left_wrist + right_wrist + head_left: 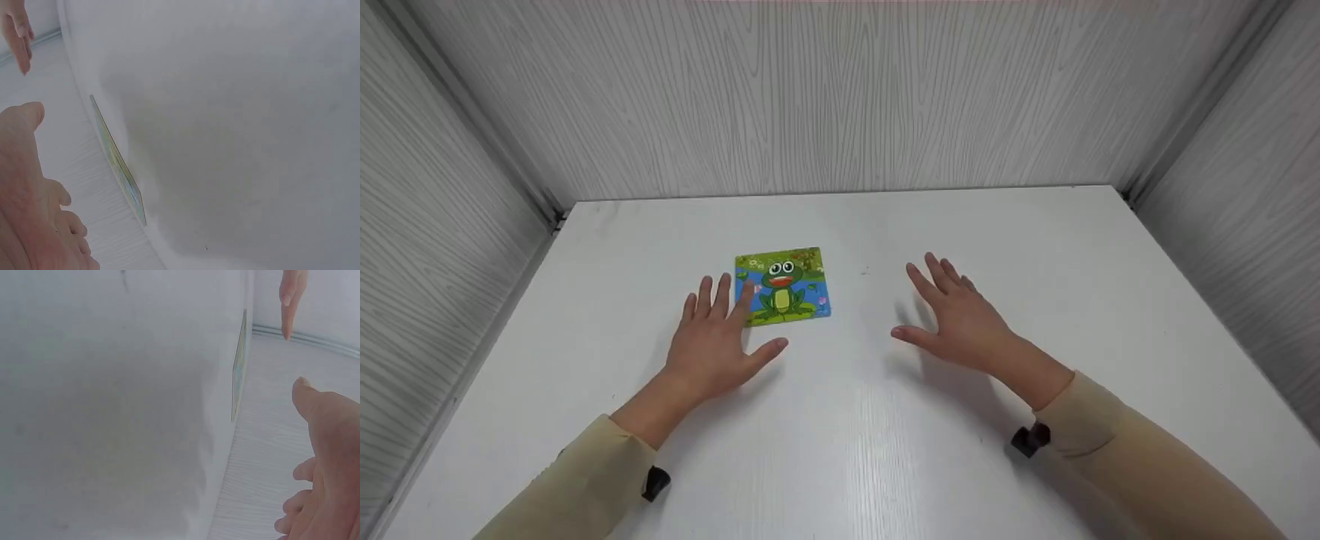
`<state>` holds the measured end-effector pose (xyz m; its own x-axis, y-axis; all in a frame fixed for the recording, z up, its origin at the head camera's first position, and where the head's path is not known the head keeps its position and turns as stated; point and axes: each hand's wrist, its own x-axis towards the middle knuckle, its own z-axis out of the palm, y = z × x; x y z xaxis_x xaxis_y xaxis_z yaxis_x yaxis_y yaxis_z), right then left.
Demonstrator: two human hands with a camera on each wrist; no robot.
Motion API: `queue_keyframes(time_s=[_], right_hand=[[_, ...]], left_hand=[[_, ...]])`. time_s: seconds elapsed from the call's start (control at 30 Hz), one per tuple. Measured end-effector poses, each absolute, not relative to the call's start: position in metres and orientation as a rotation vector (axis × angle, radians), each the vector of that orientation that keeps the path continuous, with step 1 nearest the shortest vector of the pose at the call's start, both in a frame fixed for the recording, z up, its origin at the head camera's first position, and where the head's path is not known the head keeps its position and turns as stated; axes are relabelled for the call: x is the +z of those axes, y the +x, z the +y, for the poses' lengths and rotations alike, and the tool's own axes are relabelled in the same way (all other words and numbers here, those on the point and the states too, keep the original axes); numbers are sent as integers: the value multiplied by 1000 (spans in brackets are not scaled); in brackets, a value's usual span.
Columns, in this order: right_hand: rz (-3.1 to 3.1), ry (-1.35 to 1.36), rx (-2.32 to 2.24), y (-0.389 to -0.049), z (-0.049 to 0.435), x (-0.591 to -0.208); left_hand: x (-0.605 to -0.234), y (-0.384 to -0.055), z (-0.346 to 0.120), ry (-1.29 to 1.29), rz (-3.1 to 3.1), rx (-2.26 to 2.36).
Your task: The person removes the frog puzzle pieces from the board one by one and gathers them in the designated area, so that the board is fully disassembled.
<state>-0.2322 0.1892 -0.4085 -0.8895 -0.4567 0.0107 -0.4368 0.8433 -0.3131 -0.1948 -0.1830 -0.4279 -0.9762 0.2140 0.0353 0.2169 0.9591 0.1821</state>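
Observation:
A square frog picture puzzle (784,289) lies flat on the white table, left of the middle in the head view. It shows a green frog on blue and green, and it appears as a thin slanted panel (119,163) in the left wrist view. My left hand (711,349) hovers palm down beside it, fingers spread, with the index fingertip overlapping the puzzle's left edge from above. To the right, apart from the puzzle, my right hand (964,322) hangs over the table with fingers extended and thumb out. Neither hand holds anything.
The white table (840,420) is bounded by grey wood-grain panels, one at the back (840,97) and one on each side. Each sleeve carries a small black device (655,484) near the cuff.

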Motion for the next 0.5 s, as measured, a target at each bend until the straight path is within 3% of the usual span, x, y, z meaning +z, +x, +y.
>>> queue_keyframes(time_s=[0.5], right_hand=[[2855, -866, -476, -264, 126, -411]], left_hand=[[-433, -210, -208, -356, -3135, -311]])
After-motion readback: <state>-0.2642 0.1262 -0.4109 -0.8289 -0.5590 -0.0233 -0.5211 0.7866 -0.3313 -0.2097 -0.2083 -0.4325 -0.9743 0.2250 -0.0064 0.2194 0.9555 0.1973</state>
